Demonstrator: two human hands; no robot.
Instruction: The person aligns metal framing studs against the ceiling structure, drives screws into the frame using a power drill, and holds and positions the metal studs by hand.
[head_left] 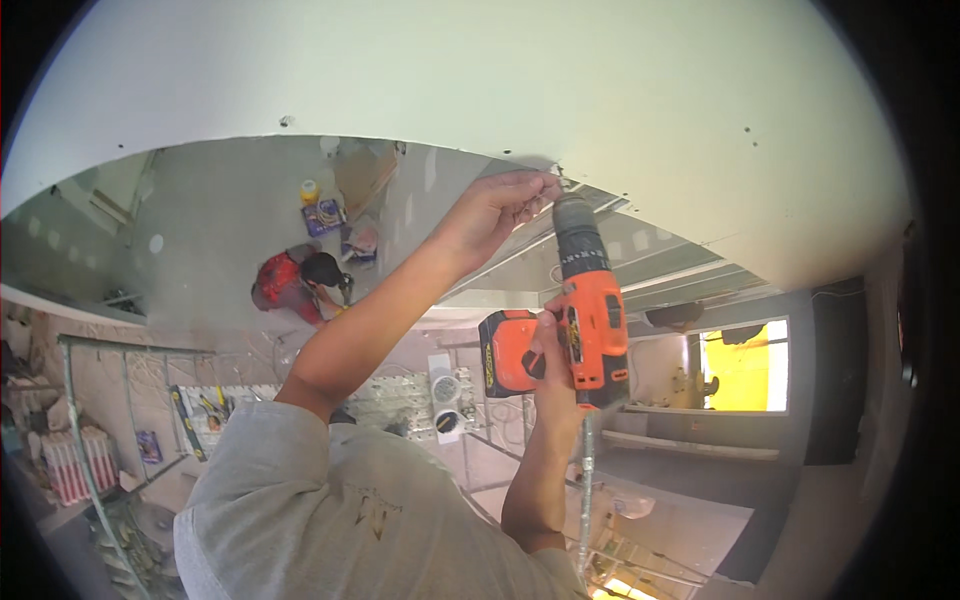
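Observation:
My right hand (551, 365) is wrapped round the grip of an orange and black cordless drill (590, 310), which points upward. The drill's black chuck (577, 222) is close beneath the edge of a large pale board (480, 70) overhead. At the chuck's tip, my left hand (508, 208) is raised with its fingers pinched together beside the bit and the board's edge. Whatever those fingers hold is too small to make out. Several dark screw heads or holes dot the board, including a larger mark (287, 122) to the left.
Below me is a metal platform (390, 400) with hand tools (213, 408) and a white panel with two round fittings (445, 385). A scaffold rail (78, 420) stands at left. Lower down, a person in red (283, 280) bends near a yellow container (310, 192) and a purple box (322, 218).

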